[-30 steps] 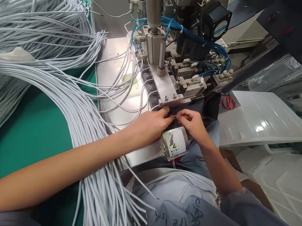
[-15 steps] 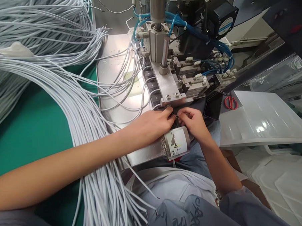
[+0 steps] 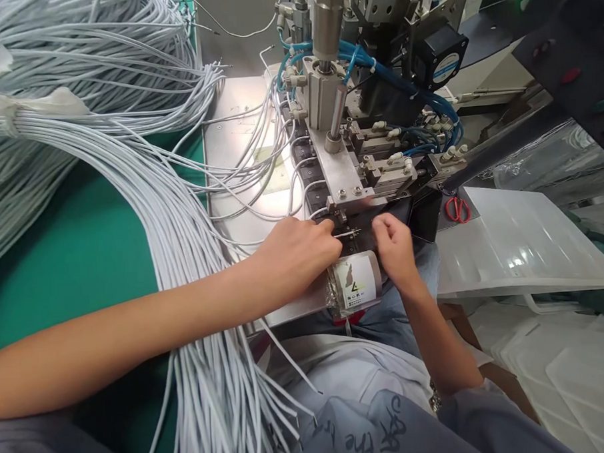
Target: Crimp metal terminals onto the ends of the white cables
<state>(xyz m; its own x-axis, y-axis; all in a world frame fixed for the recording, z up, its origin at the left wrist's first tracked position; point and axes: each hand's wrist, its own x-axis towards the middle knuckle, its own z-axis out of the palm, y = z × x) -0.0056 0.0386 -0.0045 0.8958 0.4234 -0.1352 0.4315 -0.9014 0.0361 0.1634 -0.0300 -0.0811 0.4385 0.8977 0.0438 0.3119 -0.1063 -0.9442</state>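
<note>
My left hand [image 3: 306, 250] is closed around a grey-white cable just in front of the machine's press head. The cable's stripped end [image 3: 351, 233] sticks out past my fingertips, its thin wires pointing right. A short gap to the right of that end, my right hand [image 3: 395, 246] is curled closed; whether anything is between its fingers is hidden. The metal press block [image 3: 351, 199] of the machine sits just above both hands. Below them is a rounded guard with a white warning label [image 3: 359, 281].
A thick bundle of grey-white cables [image 3: 151, 213] crosses the green mat [image 3: 106, 228] at left, under my left forearm. Several cables run into black holders [image 3: 316, 176] along the machine. Red-handled scissors [image 3: 457, 210] lie at right beside a white tray [image 3: 523, 237].
My right hand has moved right, away from the cable end, which now shows bare between the hands. My left hand has shifted slightly left and still grips the cable. The view has shifted a little.
</note>
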